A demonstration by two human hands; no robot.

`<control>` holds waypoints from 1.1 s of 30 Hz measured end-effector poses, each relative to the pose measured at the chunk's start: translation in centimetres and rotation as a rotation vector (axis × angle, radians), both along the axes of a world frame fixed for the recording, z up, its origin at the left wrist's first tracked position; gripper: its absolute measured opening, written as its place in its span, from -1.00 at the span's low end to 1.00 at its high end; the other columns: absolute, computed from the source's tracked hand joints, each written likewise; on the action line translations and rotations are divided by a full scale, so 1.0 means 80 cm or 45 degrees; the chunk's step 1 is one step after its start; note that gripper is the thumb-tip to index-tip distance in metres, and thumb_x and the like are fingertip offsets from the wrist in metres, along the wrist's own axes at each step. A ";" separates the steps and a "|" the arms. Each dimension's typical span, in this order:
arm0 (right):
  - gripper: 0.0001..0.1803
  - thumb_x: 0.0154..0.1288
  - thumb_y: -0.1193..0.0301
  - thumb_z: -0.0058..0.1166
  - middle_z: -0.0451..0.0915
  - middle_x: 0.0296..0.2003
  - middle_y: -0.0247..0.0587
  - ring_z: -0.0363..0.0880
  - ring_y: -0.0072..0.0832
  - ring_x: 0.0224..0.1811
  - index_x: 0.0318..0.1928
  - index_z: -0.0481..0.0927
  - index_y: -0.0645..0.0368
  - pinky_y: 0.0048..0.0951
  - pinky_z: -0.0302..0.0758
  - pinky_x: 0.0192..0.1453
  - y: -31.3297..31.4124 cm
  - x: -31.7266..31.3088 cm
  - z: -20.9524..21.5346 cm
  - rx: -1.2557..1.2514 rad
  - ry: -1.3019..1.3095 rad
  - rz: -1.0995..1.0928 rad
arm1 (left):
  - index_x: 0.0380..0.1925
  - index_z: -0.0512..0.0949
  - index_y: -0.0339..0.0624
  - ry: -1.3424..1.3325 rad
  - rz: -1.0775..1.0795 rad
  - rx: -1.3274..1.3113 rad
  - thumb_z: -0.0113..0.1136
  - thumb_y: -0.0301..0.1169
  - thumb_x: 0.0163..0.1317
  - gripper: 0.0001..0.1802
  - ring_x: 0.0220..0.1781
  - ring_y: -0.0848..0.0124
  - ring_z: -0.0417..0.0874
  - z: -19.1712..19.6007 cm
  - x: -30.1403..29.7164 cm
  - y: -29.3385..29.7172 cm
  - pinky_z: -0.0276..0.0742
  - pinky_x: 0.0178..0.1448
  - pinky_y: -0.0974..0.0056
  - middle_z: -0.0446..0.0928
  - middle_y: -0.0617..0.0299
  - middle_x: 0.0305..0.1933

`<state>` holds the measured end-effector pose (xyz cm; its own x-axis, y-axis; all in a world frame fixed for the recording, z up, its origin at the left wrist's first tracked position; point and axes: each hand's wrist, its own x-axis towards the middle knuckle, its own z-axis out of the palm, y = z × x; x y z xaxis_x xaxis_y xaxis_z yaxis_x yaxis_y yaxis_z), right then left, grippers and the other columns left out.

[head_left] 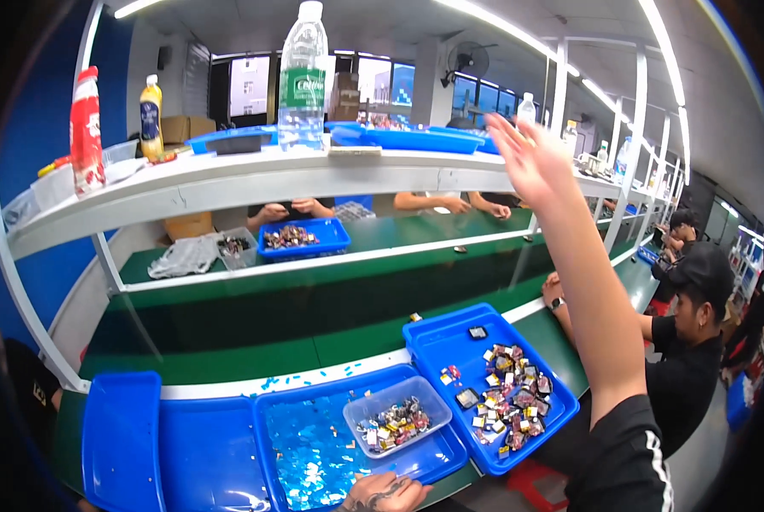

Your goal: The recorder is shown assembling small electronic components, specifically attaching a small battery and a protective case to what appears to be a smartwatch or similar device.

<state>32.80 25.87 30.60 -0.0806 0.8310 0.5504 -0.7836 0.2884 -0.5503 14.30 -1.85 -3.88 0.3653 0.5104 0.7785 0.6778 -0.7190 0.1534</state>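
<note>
My right hand [531,158] is raised high in front of the shelf, its fingers stretched out and nothing visible in them. Low at the front, my left hand [386,493] is closed by the near rim of a blue tray [443,468]; what its fingers hold, if anything, is hidden. Shiny blue film pieces [314,439] cover part of that tray. A clear plastic box [358,418] stands in it, holding small electronic parts [395,427]. Beneath my raised forearm lies another blue tray [425,341], with many similar parts [514,388] bearing white and yellow tabs.
More blue trays [122,435] line the left. A white shelf [228,189] spans the bench, carrying a water bottle [303,81], a red bottle [87,132] and a yellow bottle [151,119]. Other people's hands work beyond it. A person in black [694,341] sits close on the right.
</note>
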 end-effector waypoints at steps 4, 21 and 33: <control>0.17 0.28 -0.23 -0.03 -0.41 0.48 0.22 -0.49 -0.10 0.56 0.48 -0.48 0.11 -0.01 -0.22 0.54 0.046 -0.089 0.088 -0.108 -0.741 -0.119 | -0.61 0.50 -0.01 0.069 0.057 -0.167 0.30 -0.29 0.07 -0.81 -0.54 0.22 0.55 -0.008 -0.002 -0.027 0.48 -0.49 0.17 0.48 0.20 -0.60; -0.69 0.14 0.45 0.27 0.62 -0.21 -0.05 0.62 -0.23 -0.19 -0.08 0.64 0.26 -0.29 0.55 -0.07 -0.048 0.038 -0.319 0.835 -2.435 -0.171 | -0.70 0.34 -0.04 0.227 -0.150 -0.046 0.33 -0.27 0.10 -0.63 -0.61 0.49 0.42 -0.003 -0.007 0.015 0.38 -0.57 0.36 0.27 0.36 -0.66; -0.63 0.12 0.50 0.27 0.59 -0.18 -0.10 0.62 -0.31 -0.17 -0.01 0.60 0.22 -0.32 0.54 0.00 -0.038 0.064 -0.352 0.643 -2.424 -0.233 | -0.69 0.37 -0.05 0.265 -0.132 -0.076 0.36 -0.27 0.07 -0.65 -0.60 0.48 0.45 -0.005 -0.004 0.011 0.39 -0.56 0.37 0.32 0.38 -0.66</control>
<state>37.93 22.79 2.48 -0.6944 0.7194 0.0183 0.6690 0.6547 -0.3518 13.96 -1.00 -4.26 0.5677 0.5050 0.6502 0.6226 -0.7801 0.0623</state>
